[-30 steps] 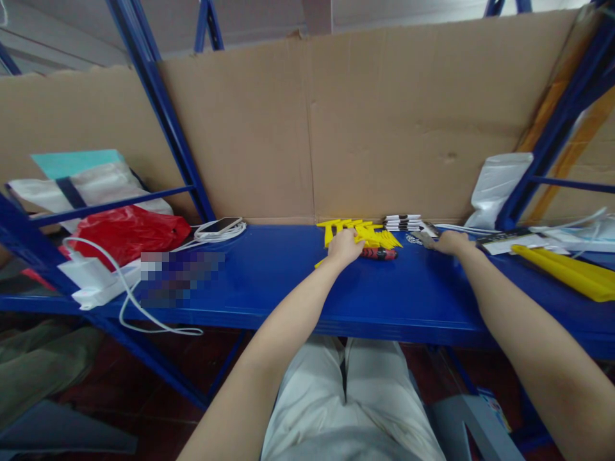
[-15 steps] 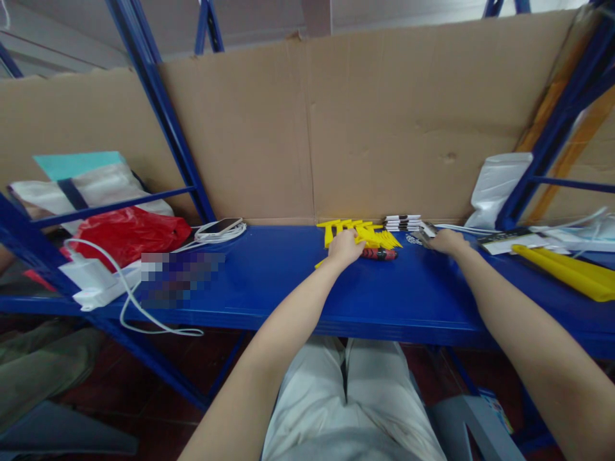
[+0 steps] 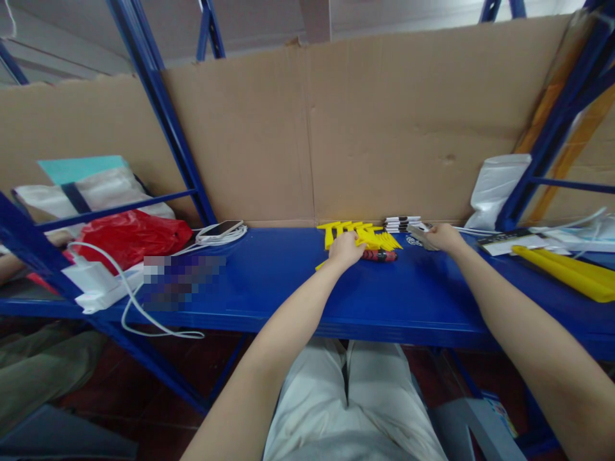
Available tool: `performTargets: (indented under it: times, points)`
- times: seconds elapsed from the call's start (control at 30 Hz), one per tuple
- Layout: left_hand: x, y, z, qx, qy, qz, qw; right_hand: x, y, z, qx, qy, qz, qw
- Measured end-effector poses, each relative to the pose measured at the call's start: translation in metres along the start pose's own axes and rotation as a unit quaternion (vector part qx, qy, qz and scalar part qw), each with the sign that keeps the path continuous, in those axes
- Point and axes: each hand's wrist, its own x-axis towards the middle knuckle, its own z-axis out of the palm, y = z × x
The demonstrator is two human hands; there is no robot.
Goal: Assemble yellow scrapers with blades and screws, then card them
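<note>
Several yellow T-shaped plastic pieces (image 3: 343, 226) lie in a group at the back middle of the blue shelf. My left hand (image 3: 344, 251) is closed on a yellow plastic piece, whose thin end pokes out on the hand's near left side. Just right of its fingers rests a dark red cylinder with a black band (image 3: 381, 255). My right hand (image 3: 446, 238) pinches a small flat grey piece (image 3: 426, 239). Under that piece, small white loops or bits (image 3: 413, 241) show in part. A stack of white packets with black bands (image 3: 402, 224) lies between my hands, farther back.
To the left are a phone (image 3: 220, 230) on coiled white cable, a red plastic bag (image 3: 129, 237) and a white power strip (image 3: 103, 291). On the right lie a long yellow piece (image 3: 567, 272) and a white pouch (image 3: 500, 189). Cardboard (image 3: 384, 128) stands behind.
My right hand has drawn slightly back, so more of the grey piece shows. My left hand stays nearly in place. The view has shifted a little.
</note>
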Motion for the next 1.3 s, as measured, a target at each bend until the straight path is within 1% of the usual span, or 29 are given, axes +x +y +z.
performTargets:
  times: [0.1, 0.17, 0.23, 0.33, 0.43, 0.53, 0.73, 0.87, 0.97, 1.13, 1.3]
  points:
    - [-0.001, 0.000, 0.000, 0.003, 0.000, -0.001, 1.000, -0.006, -0.013, 0.001, 0.060, 0.001, -0.018, 0.998]
    - [-0.001, 0.001, -0.001, 0.006, 0.000, 0.000, 1.000, -0.013, -0.025, 0.002, 0.125, 0.015, -0.058, 0.990]
    - [-0.002, 0.001, -0.001, 0.007, -0.001, 0.001, 1.000, -0.020, -0.036, 0.004, 0.190, 0.012, -0.092, 0.977]
    - [-0.002, 0.001, -0.001, 0.007, -0.002, 0.006, 1.000, -0.028, -0.050, 0.009, 0.280, -0.025, -0.123, 0.952]
    - [-0.001, 0.001, 0.001, 0.007, -0.001, 0.013, 1.000, -0.034, -0.058, 0.013, 0.337, -0.075, -0.134, 0.929]
    - [0.000, 0.001, 0.002, 0.012, 0.000, 0.018, 1.000, -0.038, -0.063, 0.015, 0.350, -0.100, -0.134, 0.922]
    - [0.002, 0.000, 0.005, 0.006, 0.011, 0.030, 0.999, -0.041, -0.064, 0.013, 0.351, -0.109, -0.110, 0.924]
    - [0.002, -0.001, 0.005, -0.011, 0.021, 0.041, 0.999, -0.043, -0.066, 0.011, 0.356, -0.114, -0.109, 0.921]
    - [0.001, -0.001, 0.005, -0.021, 0.026, 0.052, 0.998, -0.045, -0.067, 0.010, 0.345, -0.122, -0.104, 0.925]
    - [0.000, -0.002, 0.004, -0.021, 0.025, 0.088, 0.996, -0.048, -0.069, 0.009, 0.341, -0.120, -0.112, 0.925]
    - [-0.001, -0.002, 0.003, -0.007, 0.014, 0.103, 0.995, -0.047, -0.068, 0.009, 0.355, -0.115, -0.105, 0.922]
